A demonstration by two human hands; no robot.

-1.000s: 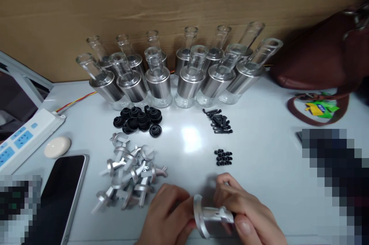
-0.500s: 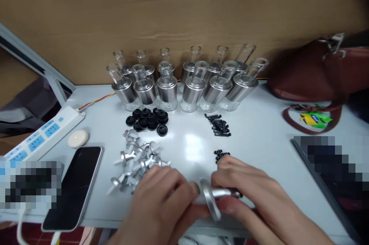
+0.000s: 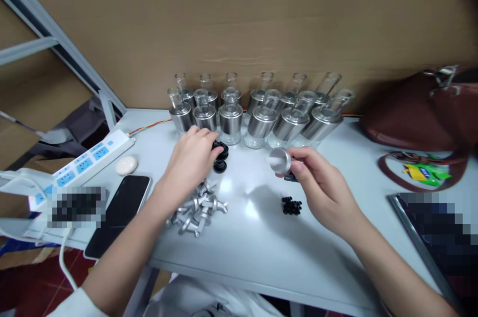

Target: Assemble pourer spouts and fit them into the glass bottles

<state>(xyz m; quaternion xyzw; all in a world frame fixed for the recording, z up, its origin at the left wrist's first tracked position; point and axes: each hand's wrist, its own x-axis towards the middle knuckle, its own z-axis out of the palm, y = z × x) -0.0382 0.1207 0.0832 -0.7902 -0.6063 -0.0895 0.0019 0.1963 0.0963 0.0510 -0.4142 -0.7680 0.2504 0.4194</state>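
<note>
My right hand (image 3: 321, 185) holds a silver metal fitting (image 3: 280, 160) with a round flange, lifted above the white table (image 3: 261, 242). My left hand (image 3: 190, 160) reaches over the pile of black rubber stoppers (image 3: 221, 153), its fingers curled down onto them; what they pinch is hidden. A heap of silver metal fittings (image 3: 197, 207) lies just below that hand. Small black nuts (image 3: 291, 205) lie under my right hand, and black screws (image 3: 289, 176) are mostly hidden behind its fingers.
Two rows of glass bottles with metal sleeves (image 3: 257, 113) stand along the cardboard back wall. A phone (image 3: 119, 212), a white oval object (image 3: 126, 164) and a power strip (image 3: 85, 160) lie at left. A brown bag (image 3: 421, 113) sits at right.
The view pulled back. My left hand let go of the fitting and reached forward to the black stoppers. My right hand raised the fitting and moved it away from the table's near edge.
</note>
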